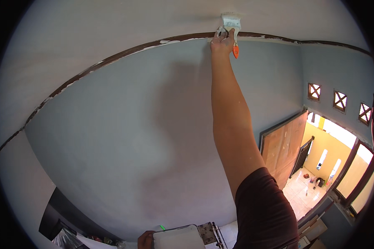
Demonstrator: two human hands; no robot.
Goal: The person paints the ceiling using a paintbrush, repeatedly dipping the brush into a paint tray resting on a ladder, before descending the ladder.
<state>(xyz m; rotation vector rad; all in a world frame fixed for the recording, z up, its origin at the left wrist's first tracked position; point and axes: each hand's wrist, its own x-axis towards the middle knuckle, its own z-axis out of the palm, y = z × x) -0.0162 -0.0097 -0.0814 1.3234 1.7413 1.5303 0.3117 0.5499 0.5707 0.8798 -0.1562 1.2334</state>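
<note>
My right arm reaches up to the ceiling (133, 20). In my right hand (222, 42) is a wide paintbrush (231, 23), its head coated in white paint and its orange handle end pointing down. The brush head is up against or very near the ceiling, just above the dark brown trim (124, 52) that runs along the wall top. White smears mark my fingers and parts of that trim. At the lower edge, my left hand (145, 240) is closed at the side of a pale rectangular tray-like thing (176, 238), which the frame partly cuts off.
A pale blue wall (112, 124) fills the middle, with a shadow on it. To the right, a wooden door (284, 145) stands ajar onto a tiled area (303, 191). Small crossed vents (340, 101) are above. Dark furniture with plastic wrapping (66, 238) sits lower left.
</note>
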